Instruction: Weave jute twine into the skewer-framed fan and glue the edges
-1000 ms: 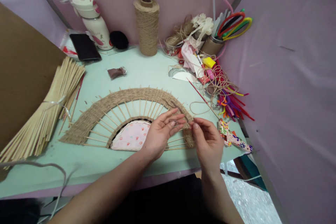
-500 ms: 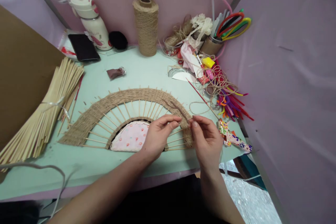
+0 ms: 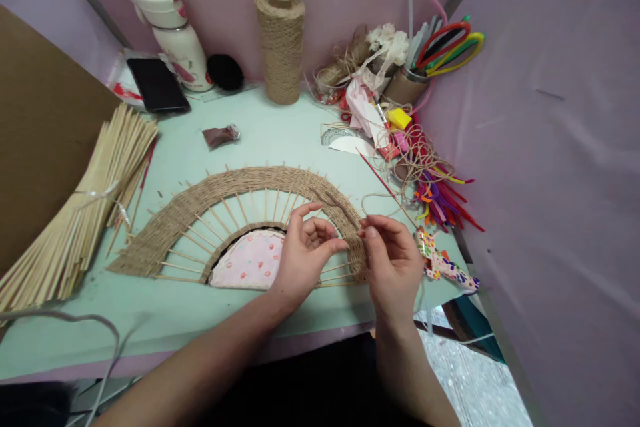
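A half-round woven fan [image 3: 273, 179] of tan twine on thin sticks lies flat on the table. Its centre is a pale pink half-circle of cloth [image 3: 247, 260] with small red prints. A dark brown strand [image 3: 344, 204] lies along the right part of the woven band. My left hand [image 3: 310, 250] is over the fan's right side, thumb and fingers apart, holding nothing I can see. Just right of it, at the band's edge, my right hand [image 3: 393, 257] is closed in a pinch near the strand's lower end. What it pinches is too small to make out.
Bundled flat sticks [image 3: 83, 213] lie left, beside a brown board [image 3: 45, 107]. Behind stand a bottle [image 3: 177, 47], phone [image 3: 157, 85] and twine spool [image 3: 281, 47]. A small brown packet [image 3: 220, 137] lies beyond the fan. Tangled cord [image 3: 420, 147], pipe cleaners [image 3: 450, 193] and scissors [image 3: 453, 47] crowd the right.
My left thumb and fingers have parted from a pinch, and the index finger has risen. My right hand stays pinched in nearly the same place. The view has shifted slightly.
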{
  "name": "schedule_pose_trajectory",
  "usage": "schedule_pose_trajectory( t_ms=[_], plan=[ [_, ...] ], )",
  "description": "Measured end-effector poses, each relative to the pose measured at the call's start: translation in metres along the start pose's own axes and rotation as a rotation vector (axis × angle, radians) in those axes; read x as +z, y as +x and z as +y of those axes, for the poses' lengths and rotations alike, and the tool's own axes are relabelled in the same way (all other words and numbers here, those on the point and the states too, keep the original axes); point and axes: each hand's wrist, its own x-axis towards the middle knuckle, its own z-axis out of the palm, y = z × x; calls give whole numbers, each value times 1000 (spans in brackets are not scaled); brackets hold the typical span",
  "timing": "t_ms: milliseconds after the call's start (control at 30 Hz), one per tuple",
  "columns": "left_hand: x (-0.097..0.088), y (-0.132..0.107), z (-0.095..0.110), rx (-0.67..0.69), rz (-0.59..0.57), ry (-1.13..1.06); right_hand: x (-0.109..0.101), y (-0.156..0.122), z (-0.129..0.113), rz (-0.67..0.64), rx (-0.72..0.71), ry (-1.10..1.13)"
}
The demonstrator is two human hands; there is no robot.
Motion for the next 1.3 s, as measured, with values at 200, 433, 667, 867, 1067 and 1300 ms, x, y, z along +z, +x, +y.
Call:
schedule_pose_trajectory(
  t_ms=[200, 433, 667, 867, 1067, 1300],
  plan=[
    [0, -1, -8, 20, -42, -34, 14, 7, 0, 104, -18, 58],
    [10, -37, -32, 138, -258, 112, 45, 40, 6, 265, 97, 327],
    [6, -42, -22, 198, -597, 173, 43, 41, 7, 361, 16, 237],
    [6, -35, -5, 60, -719, 164, 33, 45, 11, 404, -112, 54],
    [5, -41, -2, 8, -746, 144, 27, 41, 12, 450, -283, -47],
    [4, -45, -2, -20, -807, 188, 17, 47, 12, 555, -220, -142]
  ],
)
